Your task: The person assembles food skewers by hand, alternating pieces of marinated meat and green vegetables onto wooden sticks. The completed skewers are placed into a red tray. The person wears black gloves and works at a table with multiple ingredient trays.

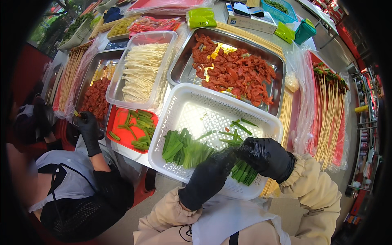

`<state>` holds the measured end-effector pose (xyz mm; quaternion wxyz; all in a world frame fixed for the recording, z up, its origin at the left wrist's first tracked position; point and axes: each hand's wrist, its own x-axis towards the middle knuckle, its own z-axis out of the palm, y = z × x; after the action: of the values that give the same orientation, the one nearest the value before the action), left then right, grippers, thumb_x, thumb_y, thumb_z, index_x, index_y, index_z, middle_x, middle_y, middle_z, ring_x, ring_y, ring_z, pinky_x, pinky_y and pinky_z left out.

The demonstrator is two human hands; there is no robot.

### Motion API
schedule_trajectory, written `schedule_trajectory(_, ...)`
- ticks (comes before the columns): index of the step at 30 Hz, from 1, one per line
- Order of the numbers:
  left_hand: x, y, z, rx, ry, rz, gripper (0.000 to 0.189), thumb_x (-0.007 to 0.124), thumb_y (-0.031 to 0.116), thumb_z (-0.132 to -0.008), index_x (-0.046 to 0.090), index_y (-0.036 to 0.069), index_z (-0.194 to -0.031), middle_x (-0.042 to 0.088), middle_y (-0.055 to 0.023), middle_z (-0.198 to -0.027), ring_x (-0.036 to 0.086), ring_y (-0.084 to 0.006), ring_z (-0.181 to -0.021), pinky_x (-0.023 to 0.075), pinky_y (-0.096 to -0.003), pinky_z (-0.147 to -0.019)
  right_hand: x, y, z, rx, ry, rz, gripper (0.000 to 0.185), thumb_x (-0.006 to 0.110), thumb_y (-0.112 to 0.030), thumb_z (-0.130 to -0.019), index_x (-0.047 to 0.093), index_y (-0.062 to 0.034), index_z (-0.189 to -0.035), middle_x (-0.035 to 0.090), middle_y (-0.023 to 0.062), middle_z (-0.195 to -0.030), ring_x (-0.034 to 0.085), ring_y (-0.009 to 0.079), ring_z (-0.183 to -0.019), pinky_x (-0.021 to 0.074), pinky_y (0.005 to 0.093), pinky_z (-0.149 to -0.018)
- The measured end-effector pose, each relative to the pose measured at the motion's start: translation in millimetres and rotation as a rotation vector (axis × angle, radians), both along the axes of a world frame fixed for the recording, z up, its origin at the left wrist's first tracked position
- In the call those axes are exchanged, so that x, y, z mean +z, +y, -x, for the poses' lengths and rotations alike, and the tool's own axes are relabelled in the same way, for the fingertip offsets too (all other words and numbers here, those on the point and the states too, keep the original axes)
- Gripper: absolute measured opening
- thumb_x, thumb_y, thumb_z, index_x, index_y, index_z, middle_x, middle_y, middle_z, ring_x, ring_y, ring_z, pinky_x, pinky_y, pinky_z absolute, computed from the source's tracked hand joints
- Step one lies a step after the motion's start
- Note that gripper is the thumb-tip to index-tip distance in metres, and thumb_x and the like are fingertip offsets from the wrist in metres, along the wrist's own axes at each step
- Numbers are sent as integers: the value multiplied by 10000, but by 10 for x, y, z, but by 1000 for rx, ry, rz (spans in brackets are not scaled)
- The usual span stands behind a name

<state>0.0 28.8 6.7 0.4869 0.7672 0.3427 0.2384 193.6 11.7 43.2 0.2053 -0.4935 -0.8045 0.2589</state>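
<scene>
My left hand (212, 177) and my right hand (266, 157), both in black gloves, meet above a white perforated plastic basket (167, 114). Their fingertips are closed together around something small that they hide. Cut green leafy stalks (183, 148) lie in the basket left of my hands. More cut green stems (244, 173) lie under my right hand, and a few loose pieces (242, 127) are scattered behind it. Beyond the basket, a steel tray (180, 65) holds strips of red marinated meat (240, 73). Bamboo skewers (287, 118) lie along the right side of the basket.
A clear tub (111, 95) of enoki mushrooms (144, 72) and a red tray (114, 122) of green vegetable pieces stand at left. A co-worker's gloved hand (88, 130) is near another meat tray (81, 88). Filled skewers (330, 113) lie on a red tray at right.
</scene>
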Motion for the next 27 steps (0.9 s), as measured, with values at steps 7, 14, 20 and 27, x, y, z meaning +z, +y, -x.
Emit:
schedule_trajectory(7, -74, 99, 45, 56, -11, -215, 235, 594, 41, -735, 584, 34, -970, 573, -134, -764, 562, -307, -663, 460, -359, -553, 67, 158, 76, -15, 35, 146, 125, 522, -124, -810, 599, -81, -898, 549, 133, -758, 534, 319, -657, 437, 371, -546)
schedule_trajectory(14, -185, 143, 126, 115, -109, -105, 333, 589, 17, -707, 559, 38, -1038, 575, -166, -770, 564, -330, -684, 465, -385, -590, 242, 1000, -97, 0, 98, 110, 120, 603, -111, -789, 617, -54, -894, 607, 122, -830, 592, 290, -691, 478, 342, -609)
schedule_trajectory(20, -145, 164, 164, 65, -261, 328, 292, 585, 32, -756, 557, 10, -1045, 609, -154, -820, 594, -285, -683, 471, -343, -589, -153, 2426, -578, -209, -411, -174, 187, 581, -165, -799, 619, -60, -949, 604, 153, -841, 587, 307, -785, 471, 365, -679)
schedule_trajectory(27, -166, 249, 244, 229, -583, 994, 253, 463, 20, -876, 513, -29, -1119, 625, -90, -900, 569, -114, -682, 466, -227, -618, -710, 3391, -572, -279, -466, -54, 239, 524, -240, -805, 606, -58, -936, 601, 192, -852, 575, 359, -766, 458, 422, -675)
